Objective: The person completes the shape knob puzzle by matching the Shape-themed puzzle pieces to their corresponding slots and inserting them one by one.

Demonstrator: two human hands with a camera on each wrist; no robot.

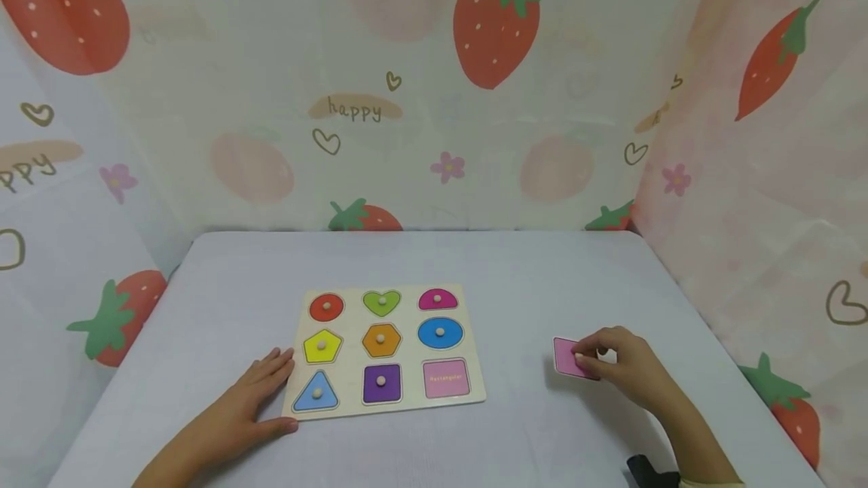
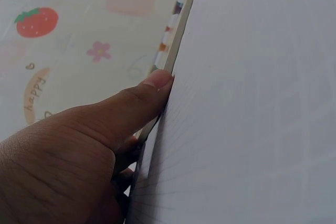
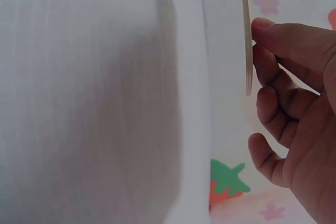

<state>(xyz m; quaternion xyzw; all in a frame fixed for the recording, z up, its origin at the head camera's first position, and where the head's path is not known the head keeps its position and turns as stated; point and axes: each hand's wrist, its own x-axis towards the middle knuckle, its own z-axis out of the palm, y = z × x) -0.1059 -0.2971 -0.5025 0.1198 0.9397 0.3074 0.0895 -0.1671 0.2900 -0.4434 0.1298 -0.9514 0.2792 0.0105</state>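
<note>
A cream wooden puzzle board [image 1: 414, 405] lies on the table with several knobbed shapes seated in it. At its front right corner the pink slot [image 1: 446, 379] printed "Rectangular" is uncovered. My left hand [image 1: 237, 405] rests along the board's left edge, fingers extended. In the left wrist view the thumb [image 2: 157, 80] lies against that edge. Right of the board, my right hand [image 1: 627, 367] pinches the pink rectangle puzzle piece [image 1: 566, 356] by its knob between thumb and fingers. The right wrist view shows this piece [image 3: 247, 40] edge-on, held above the white tabletop.
A white cloth covers the table [image 1: 529, 443]. Strawberry-print curtains [image 1: 420, 119] stand behind it and on both sides. Near the front right edge, by the right forearm, is a black object [image 1: 651, 471].
</note>
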